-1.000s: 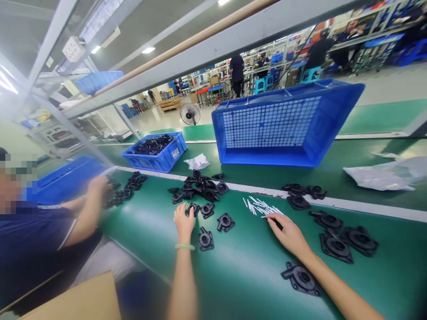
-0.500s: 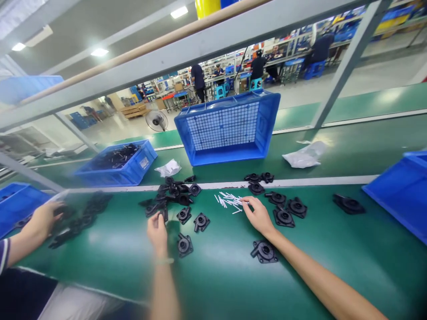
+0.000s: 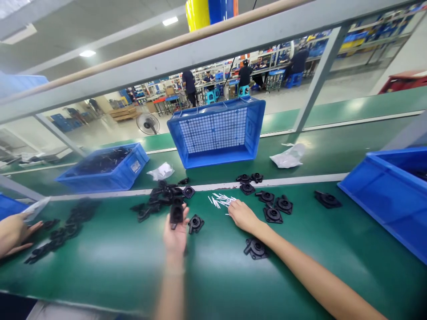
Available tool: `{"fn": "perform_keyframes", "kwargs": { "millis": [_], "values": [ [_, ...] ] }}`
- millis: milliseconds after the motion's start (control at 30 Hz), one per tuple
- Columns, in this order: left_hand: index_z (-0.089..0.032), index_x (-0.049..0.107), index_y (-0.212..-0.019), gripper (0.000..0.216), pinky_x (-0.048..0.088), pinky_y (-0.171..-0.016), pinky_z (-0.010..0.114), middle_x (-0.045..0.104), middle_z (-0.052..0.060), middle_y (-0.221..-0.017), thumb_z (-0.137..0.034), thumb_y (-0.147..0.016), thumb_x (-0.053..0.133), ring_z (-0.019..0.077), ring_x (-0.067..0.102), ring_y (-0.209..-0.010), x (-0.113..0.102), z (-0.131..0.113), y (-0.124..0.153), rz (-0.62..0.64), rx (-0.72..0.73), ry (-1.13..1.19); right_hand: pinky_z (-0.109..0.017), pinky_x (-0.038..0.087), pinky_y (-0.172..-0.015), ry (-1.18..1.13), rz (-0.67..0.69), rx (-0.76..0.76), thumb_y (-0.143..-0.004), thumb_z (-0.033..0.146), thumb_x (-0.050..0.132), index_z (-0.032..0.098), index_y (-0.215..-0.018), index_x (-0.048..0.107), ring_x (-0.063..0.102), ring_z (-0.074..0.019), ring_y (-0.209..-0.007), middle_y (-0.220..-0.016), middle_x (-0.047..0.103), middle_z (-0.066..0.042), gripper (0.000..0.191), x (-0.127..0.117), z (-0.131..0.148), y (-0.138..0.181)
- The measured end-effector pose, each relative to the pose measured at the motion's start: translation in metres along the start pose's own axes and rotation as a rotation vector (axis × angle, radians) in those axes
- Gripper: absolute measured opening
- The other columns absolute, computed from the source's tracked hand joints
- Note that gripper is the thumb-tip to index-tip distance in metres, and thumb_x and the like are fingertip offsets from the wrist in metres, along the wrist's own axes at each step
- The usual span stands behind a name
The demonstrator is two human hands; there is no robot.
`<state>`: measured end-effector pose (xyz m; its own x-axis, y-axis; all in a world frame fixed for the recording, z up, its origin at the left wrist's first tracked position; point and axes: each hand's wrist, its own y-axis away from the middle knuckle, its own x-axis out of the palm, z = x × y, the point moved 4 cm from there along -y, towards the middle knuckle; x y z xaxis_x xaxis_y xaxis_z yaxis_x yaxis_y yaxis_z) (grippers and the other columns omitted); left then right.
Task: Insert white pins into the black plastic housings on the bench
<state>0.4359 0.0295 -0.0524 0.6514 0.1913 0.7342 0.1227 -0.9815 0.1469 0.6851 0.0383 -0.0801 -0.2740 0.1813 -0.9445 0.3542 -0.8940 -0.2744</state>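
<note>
My left hand (image 3: pixel 176 233) is lifted a little above the green belt (image 3: pixel 213 275) and grips a black plastic part (image 3: pixel 176 214) between thumb and fingers. My right hand (image 3: pixel 243 216) rests on the belt with its fingers curled at the near edge of a small pile of white pins (image 3: pixel 220 200); what they pinch is hidden. One black part (image 3: pixel 195 223) lies just right of my left hand. Another black part (image 3: pixel 255 248) lies by my right wrist. A heap of black parts (image 3: pixel 168 194) sits behind my left hand.
Several black parts (image 3: pixel 272 205) lie right of the pins. A tilted blue crate (image 3: pixel 216 131) stands behind, a blue bin of parts (image 3: pixel 104 167) at back left, another blue bin (image 3: pixel 390 195) at right. A co-worker's hand (image 3: pixel 15 231) is at the left edge by more parts (image 3: pixel 60 231).
My left hand has picked a black part off the belt and raised it. My right hand has stayed at the white pins. The view swung right, bringing the right blue bin in.
</note>
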Motion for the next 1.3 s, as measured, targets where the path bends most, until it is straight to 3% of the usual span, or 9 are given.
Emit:
{"fn": "perform_keyframes", "kwargs": {
  "millis": [100,200,367,467,667,933,1167,1300],
  "values": [
    [-0.005,0.061,-0.107,0.037,0.056,-0.062,0.024,0.060,0.021,-0.117,-0.026,-0.094,0.032,0.0240,0.066,-0.093,0.031,0.037,0.014,0.101,-0.290,0.089,-0.036,0.042,-0.077,-0.076,-0.029,0.027,-0.090,0.013,0.044,0.015,-0.080,0.054,0.049,-0.0236,-0.084,-0.086,0.056,-0.010,0.014,-0.011,0.003,0.008],
    [-0.003,0.058,-0.111,0.045,0.057,-0.064,0.024,0.058,0.022,-0.119,-0.037,-0.096,0.033,0.0233,0.066,-0.090,0.046,0.071,0.025,0.165,-0.498,0.126,-0.031,0.045,-0.074,-0.221,-0.074,0.105,-0.096,0.019,0.035,0.017,-0.085,0.049,0.051,-0.0184,-0.080,-0.084,0.056,-0.006,0.018,-0.024,0.003,0.025],
    [-0.003,0.057,-0.109,0.049,0.057,-0.063,0.024,0.063,0.022,-0.110,-0.043,-0.096,0.034,0.0208,0.068,-0.079,0.038,0.107,0.040,0.142,-0.637,0.057,-0.027,0.047,-0.067,-1.038,-0.200,0.349,-0.092,0.035,0.046,0.018,-0.089,0.053,0.056,-0.0154,-0.072,-0.076,0.058,-0.002,0.019,-0.019,0.003,0.055],
    [-0.004,0.057,-0.109,0.045,0.057,-0.064,0.025,0.064,0.020,-0.103,-0.042,-0.096,0.036,0.0212,0.068,-0.077,0.032,0.119,0.048,0.137,-0.660,-0.023,-0.029,0.048,-0.073,-1.223,-0.200,0.400,-0.086,0.040,0.056,0.018,-0.095,0.058,0.058,-0.0164,-0.078,-0.083,0.062,-0.003,0.024,-0.009,0.011,0.061],
    [-0.008,0.058,-0.106,0.044,0.053,-0.062,0.025,0.064,0.012,-0.091,-0.046,-0.093,0.040,0.0160,0.063,-0.067,0.030,0.122,0.050,0.217,-0.629,-0.074,-0.030,0.046,-0.072,-1.159,-0.217,0.337,-0.086,0.036,0.058,0.019,-0.096,0.061,0.056,-0.0158,-0.076,-0.082,0.060,-0.002,0.020,-0.009,0.024,0.061],
    [-0.009,0.059,-0.104,0.046,0.046,-0.060,0.026,0.061,0.010,-0.087,-0.047,-0.094,0.036,0.0154,0.057,-0.064,0.031,0.119,0.052,0.248,-0.637,-0.107,-0.036,0.043,-0.081,-0.905,-0.296,0.226,-0.091,0.027,0.053,0.021,-0.090,0.061,0.055,-0.0193,-0.087,-0.087,0.062,-0.004,0.011,-0.025,0.032,0.064],
    [-0.009,0.060,-0.103,0.046,0.044,-0.062,0.028,0.062,0.011,-0.089,-0.049,-0.092,0.040,0.0165,0.057,-0.064,0.031,0.124,0.057,0.309,-0.632,-0.152,-0.034,0.044,-0.078,-1.020,-0.454,0.287,-0.088,0.030,0.055,0.021,-0.086,0.055,0.055,-0.0188,-0.085,-0.087,0.057,-0.004,0.009,-0.032,0.029,0.070],
    [-0.008,0.061,-0.103,0.048,0.044,-0.062,0.029,0.062,0.010,-0.083,-0.051,-0.090,0.043,0.0164,0.056,-0.062,0.031,0.125,0.058,0.318,-0.620,-0.187,-0.032,0.046,-0.072,-1.093,-0.398,0.332,-0.088,0.033,0.056,0.021,-0.085,0.055,0.056,-0.0171,-0.076,-0.079,0.058,-0.003,0.012,-0.030,0.030,0.070]
  ]
}}
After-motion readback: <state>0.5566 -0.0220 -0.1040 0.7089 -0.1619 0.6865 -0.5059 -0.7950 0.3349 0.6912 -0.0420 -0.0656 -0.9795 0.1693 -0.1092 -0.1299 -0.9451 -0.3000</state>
